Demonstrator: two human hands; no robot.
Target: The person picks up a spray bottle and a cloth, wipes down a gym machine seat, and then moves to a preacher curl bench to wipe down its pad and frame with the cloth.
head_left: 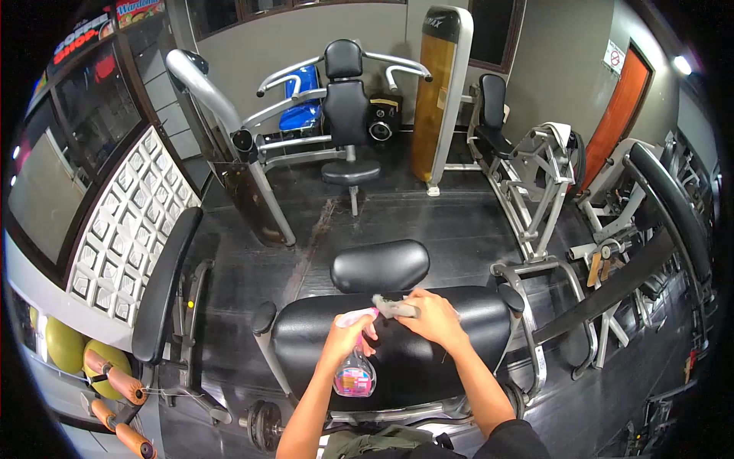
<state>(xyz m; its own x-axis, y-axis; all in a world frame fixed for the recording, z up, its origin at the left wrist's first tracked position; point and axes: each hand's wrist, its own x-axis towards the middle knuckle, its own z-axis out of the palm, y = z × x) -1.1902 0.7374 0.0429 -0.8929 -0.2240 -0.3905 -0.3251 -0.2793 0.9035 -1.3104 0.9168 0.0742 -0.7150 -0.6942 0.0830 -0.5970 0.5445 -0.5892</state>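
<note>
My left hand (352, 335) is wrapped round the neck of a clear spray bottle (355, 376) with a pink and white top and a colourful label. Close beside it, my right hand (434, 315) grips a greyish cloth (396, 308), part of which sticks out toward the spray nozzle. Both hands are over the wide black padded bench (306, 325). Beyond the bench's far edge sits a smaller black pad (380, 265).
A seated press machine (345, 115) stands ahead, with a tall weight column (442, 99) to its right. Another black pad (170, 283) is at left. Metal frames (535, 199) stand at right. A weight plate (266, 425) lies near my legs.
</note>
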